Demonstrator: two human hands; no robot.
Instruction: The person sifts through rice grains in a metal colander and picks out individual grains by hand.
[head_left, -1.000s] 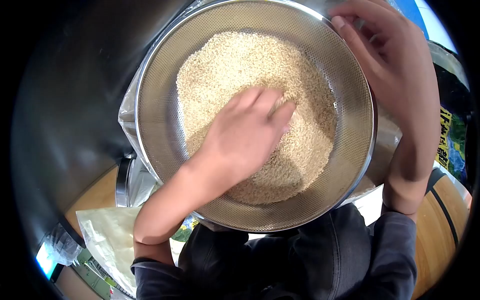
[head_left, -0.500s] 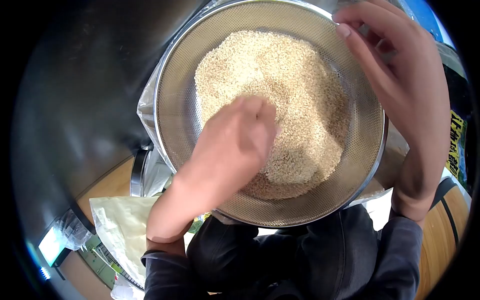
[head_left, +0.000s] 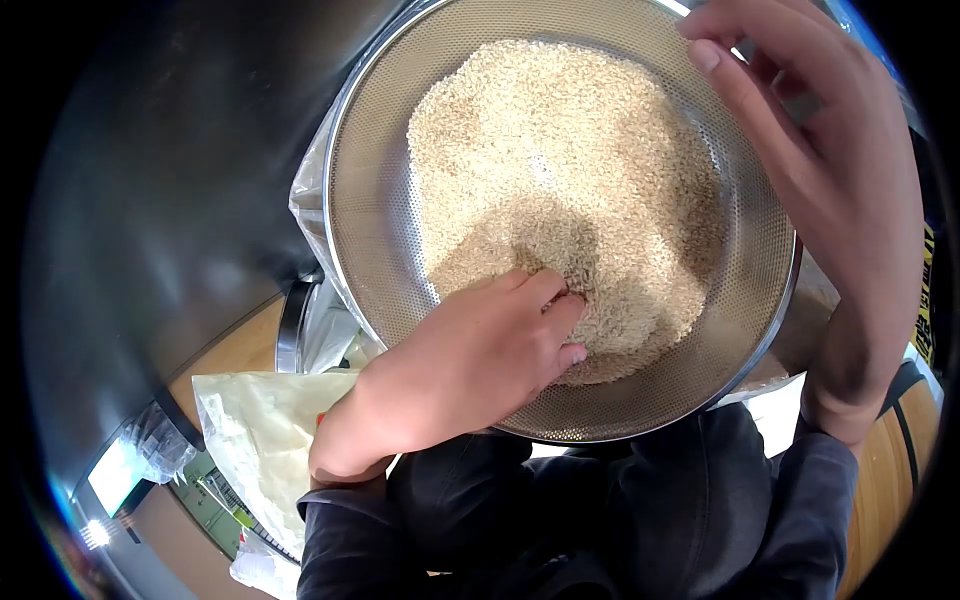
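Note:
A large round metal mesh sieve fills the middle of the view, with a broad heap of pale tan, rice-like grain inside. My left hand reaches in from the lower left, its fingers curled and their tips down in the front part of the heap. Some grain around those tips is hidden by the hand. At the upper right, my right hand has thumb and bent fingers closed at the sieve's rim. A small patch of bare mesh shines through the heap above the left hand.
Below the sieve are my legs in dark trousers. A pale bag lies at the lower left, near clear plastic and a metal rim. A dark surface spans the left. A yellow-lettered package sits far right.
My left hand has come down from the heap's middle towards the near side, its fingers now in the grain. The sieve sits slightly higher and farther right in view. My right hand stays at the rim.

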